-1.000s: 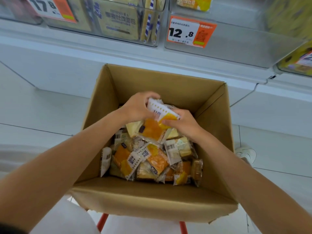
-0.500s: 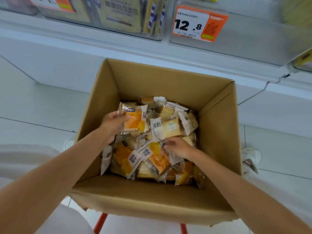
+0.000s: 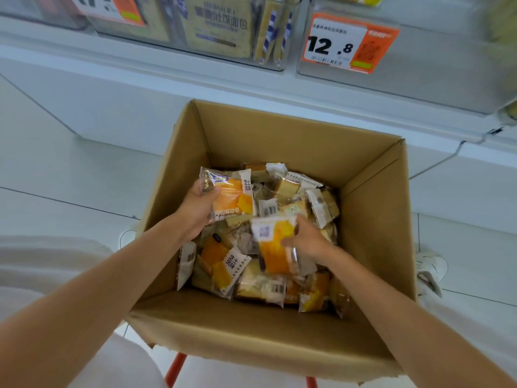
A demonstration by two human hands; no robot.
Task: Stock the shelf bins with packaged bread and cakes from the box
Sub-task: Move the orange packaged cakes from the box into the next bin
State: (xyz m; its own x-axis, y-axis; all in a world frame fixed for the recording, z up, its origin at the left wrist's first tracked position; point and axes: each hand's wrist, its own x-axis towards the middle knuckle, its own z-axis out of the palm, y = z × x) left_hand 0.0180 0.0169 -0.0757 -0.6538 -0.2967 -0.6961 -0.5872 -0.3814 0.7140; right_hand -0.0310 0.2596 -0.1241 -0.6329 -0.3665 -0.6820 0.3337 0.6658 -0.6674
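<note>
Hands (image 3: pixel 195 208) (image 3: pixel 306 240) each grip one bread packet (image 3: pixel 233 196) (image 3: pixel 275 247) inside box (image 3: pixel 279 144).

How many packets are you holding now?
2: the upper packet in the left hand, the lower packet in the right hand, both over the box. Others may hide behind.

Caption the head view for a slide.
In the open cardboard box, left hand grips an orange bread packet, right hand holds a second orange packet, below the shelf bins.
</note>
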